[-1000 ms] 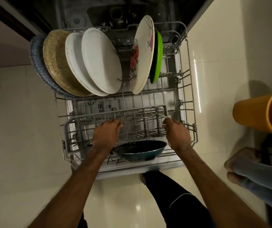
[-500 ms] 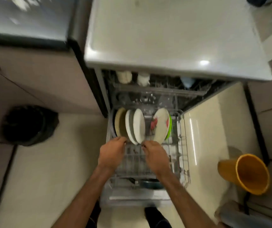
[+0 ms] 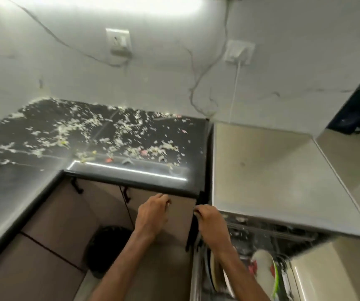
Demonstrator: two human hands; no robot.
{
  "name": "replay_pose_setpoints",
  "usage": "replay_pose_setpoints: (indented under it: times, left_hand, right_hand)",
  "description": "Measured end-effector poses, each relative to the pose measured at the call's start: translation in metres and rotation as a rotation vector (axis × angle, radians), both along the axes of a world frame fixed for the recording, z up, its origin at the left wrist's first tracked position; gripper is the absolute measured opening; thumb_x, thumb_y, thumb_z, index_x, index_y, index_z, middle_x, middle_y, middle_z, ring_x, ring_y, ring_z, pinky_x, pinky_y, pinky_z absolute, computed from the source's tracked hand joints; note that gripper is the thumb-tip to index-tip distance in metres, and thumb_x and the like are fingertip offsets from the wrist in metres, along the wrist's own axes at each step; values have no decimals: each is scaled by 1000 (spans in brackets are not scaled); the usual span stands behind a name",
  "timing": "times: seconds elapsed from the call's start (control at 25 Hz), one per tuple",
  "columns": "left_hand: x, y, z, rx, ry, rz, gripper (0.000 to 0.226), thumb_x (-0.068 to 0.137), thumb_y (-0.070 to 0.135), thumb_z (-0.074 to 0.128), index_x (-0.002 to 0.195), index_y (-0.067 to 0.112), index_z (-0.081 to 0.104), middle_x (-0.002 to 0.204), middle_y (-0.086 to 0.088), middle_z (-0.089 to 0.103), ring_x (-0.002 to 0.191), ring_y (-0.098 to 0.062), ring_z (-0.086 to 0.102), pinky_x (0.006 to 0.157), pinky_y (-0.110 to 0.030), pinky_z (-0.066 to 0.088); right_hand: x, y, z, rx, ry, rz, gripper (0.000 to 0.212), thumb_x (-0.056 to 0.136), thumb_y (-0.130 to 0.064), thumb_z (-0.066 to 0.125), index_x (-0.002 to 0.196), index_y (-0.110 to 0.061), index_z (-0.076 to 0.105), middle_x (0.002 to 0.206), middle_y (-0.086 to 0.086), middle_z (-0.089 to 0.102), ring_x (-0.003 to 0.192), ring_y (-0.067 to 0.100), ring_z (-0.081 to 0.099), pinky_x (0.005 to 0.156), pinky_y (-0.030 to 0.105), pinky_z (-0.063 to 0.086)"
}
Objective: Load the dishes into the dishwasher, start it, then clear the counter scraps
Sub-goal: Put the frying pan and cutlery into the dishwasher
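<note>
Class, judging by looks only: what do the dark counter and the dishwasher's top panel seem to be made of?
Counter: likely polished black stone, since it mirrors the light strip. Dishwasher top: apparently brushed steel or silver-painted metal, a matte grey sheen; which one is unclear.

Dishwasher [image 3: 283, 183] open, steel-topped, set just right of the black counter [image 3: 131, 177]. Inside, low and to the right of the counter's corner: plates [image 3: 216, 274] standing on edge in the rack — pale ones at the left, partly hidden behind a forearm, then a white plate with a red floral print [image 3: 261, 270] tilted upright, a green plate [image 3: 275, 279] tight behind it. Upper rack blurred, contents not legible. Scraps [image 3: 100, 135] strewn over the counter — pale flakes thick toward the back wall, thinner toward the front edge, with a few pink and yellow bits among them.
</note>
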State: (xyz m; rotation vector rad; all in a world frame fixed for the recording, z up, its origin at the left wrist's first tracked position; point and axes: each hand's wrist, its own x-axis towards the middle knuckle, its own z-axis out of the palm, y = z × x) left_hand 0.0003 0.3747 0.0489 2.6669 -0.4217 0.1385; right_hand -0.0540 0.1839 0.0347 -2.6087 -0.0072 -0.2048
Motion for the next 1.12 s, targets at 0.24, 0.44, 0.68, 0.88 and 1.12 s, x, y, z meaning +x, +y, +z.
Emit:
replay_pose_setpoints:
  times: [0.24, 0.44, 0.68, 0.88, 1.12]
  left_hand:
    - [66, 32, 38, -28, -64, 76, 36, 97, 26, 54, 132, 26, 58, 125, 6, 65, 110, -14, 64, 88, -31, 51]
    - [144, 48, 22, 65, 23, 99, 50, 95, 32, 58, 143, 24, 46, 138, 6, 58, 120, -15, 59, 94, -34, 51]
    - [258, 37, -9, 210, 289, 101, 58, 92, 29, 58, 146, 24, 37, 149, 2, 46, 129, -22, 52, 100, -42, 49]
    - [330, 9, -48, 300, 545, 55, 77, 98, 47, 48, 158, 30, 4, 166, 7, -2, 153, -22, 7, 121, -52, 19]
    - [388, 4, -65, 366, 596, 53, 79, 99, 61, 32, 156, 27, -11, 162, 8, -19, 151, -20, -11, 119, -62, 0]
  right_hand:
    - [96, 23, 48, -4, -131, 28, 16, 97, -12, 56, 102, -10, 72, 97, 2, 70, 91, 18, 62, 81, 30, 51]
    - [202, 30, 35, -14, -120, 23, 16, 96, -19, 58, 97, -11, 72, 96, 3, 69, 92, 20, 63, 81, 30, 51]
    - [355, 29, 9, -155, 126, 175, 32, 99, -28, 53, 128, -16, 61, 129, 3, 60, 119, 22, 53, 102, 33, 44]
    - [422, 32, -40, -174, 241, 256, 48, 95, -24, 61, 141, -31, 50, 134, -3, 48, 124, 17, 45, 103, 22, 34]
    - [523, 37, -34, -39, 199, 281, 31, 97, -21, 60, 127, -14, 64, 122, 2, 62, 114, 15, 59, 97, 19, 41]
